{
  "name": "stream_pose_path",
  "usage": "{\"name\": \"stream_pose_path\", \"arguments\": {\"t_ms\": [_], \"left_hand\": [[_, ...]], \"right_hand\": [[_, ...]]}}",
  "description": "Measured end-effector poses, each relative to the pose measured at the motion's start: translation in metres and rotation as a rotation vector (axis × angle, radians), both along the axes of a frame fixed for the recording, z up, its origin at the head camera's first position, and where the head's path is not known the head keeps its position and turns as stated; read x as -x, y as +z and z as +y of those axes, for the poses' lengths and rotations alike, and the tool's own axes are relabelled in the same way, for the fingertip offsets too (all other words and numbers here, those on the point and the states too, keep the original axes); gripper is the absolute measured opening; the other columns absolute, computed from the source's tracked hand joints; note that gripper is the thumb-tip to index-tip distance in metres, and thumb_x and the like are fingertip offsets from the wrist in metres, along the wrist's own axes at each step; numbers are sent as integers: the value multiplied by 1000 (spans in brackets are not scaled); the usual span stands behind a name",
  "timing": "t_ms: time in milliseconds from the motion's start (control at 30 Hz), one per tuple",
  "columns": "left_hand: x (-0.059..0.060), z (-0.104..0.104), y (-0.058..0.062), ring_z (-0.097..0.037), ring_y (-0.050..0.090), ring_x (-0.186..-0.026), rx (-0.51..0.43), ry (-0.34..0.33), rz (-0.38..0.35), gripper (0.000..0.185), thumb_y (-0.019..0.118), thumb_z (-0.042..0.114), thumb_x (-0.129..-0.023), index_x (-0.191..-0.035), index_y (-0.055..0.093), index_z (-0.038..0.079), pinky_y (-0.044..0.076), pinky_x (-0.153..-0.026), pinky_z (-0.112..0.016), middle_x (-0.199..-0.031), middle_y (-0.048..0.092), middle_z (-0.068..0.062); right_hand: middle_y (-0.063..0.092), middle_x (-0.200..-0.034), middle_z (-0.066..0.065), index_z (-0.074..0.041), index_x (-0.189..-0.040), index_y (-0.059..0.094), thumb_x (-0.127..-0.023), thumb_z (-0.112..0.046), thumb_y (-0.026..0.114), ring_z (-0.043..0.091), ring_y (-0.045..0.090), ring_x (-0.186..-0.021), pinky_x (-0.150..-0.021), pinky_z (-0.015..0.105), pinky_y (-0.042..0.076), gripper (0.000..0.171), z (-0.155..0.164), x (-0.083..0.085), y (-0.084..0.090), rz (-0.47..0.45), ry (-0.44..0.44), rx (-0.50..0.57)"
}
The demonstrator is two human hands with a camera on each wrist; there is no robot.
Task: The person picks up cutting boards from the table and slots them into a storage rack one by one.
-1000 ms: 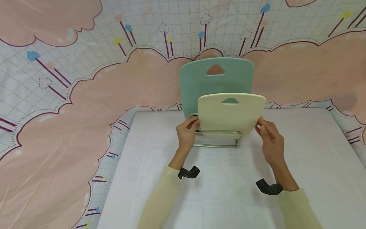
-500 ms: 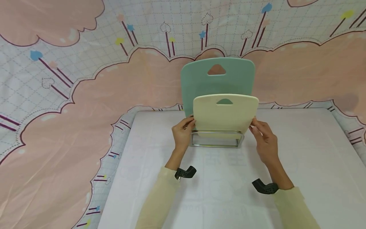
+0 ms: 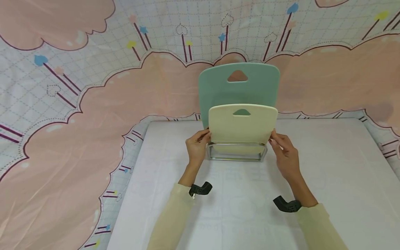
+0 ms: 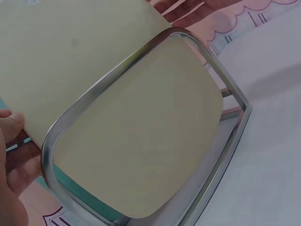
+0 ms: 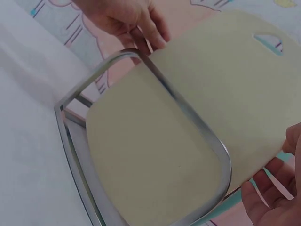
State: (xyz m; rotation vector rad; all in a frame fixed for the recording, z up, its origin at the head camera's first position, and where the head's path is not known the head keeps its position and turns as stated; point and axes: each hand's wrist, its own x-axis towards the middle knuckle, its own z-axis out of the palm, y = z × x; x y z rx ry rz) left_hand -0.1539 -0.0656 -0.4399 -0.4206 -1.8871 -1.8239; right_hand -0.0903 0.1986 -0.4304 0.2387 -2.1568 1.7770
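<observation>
A cream cutting board (image 3: 243, 128) stands behind the front bar of a silver metal rack (image 3: 235, 159). Its rounded lower edge shows through the rack's front frame in both wrist views. At its left edge, my left hand (image 3: 197, 146) pinches the board between thumb and fingers. My right hand (image 3: 286, 156) pinches the opposite edge, thumb in front and fingers behind. A larger teal cutting board (image 3: 239, 90) stands upright behind the cream one, its lower part mostly hidden. Both boards have a handle slot near the top.
A white tabletop (image 3: 237, 211) lies beneath the rack. Behind it hangs a patterned pink and white cloth (image 3: 156, 93). Each wrist wears a black band, such as the left one (image 3: 200, 189).
The cream board has shifted left and slightly down, now lined up with the rack's frame. Both hands have moved left with it. The teal board and rack stay in place.
</observation>
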Motion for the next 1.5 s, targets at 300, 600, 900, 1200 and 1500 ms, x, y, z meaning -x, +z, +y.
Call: {"name": "stream_pose_path", "arguments": {"t_ms": [300, 600, 900, 1200, 1500], "left_hand": [[-3, -4, -3, -47, 64, -65, 47, 33, -42, 10, 66, -16, -81, -90, 66, -20, 54, -59, -49, -82, 66, -32], [-3, -6, -6, -48, 63, -66, 59, 37, -73, 10, 65, -15, -82, -91, 66, -20, 56, -60, -41, -82, 65, -32], [-2, -7, -8, -46, 65, -72, 31, 20, -100, 12, 64, -16, -82, -93, 65, -20, 55, -63, -46, -86, 65, -33], [9, -8, -26, -42, 67, -76, 4, 25, -111, 12, 65, -12, -84, -95, 68, -16, 56, -65, -38, -89, 67, -30], [1, -8, -9, -47, 65, -72, 51, 27, -103, 10, 64, -15, -84, -92, 65, -20, 56, -66, -44, -85, 65, -34]], "right_hand": [[47, -125, 17, -5, -141, 43, -101, -4, 46, 25, 50, -120, -98, 16, 38, 40, 7, 8, -28, -89, 18, -66], [47, -126, 16, -6, -142, 41, -102, -8, 45, 33, 47, -121, -99, 17, 37, 41, 6, 8, -29, -140, 16, -118], [46, -129, 13, -15, -145, 38, -102, -16, 47, 31, 45, -125, -104, 35, 37, 43, 10, 12, -35, -152, 30, -146], [44, -126, 17, -8, -144, 36, -102, -10, 47, 33, 43, -125, -104, 46, 34, 44, 5, 11, -20, -193, 49, -140], [42, -123, 24, 0, -144, 34, -99, 1, 47, 41, 41, -124, -99, 15, 34, 46, -6, 4, -1, -159, 64, -95]]}}
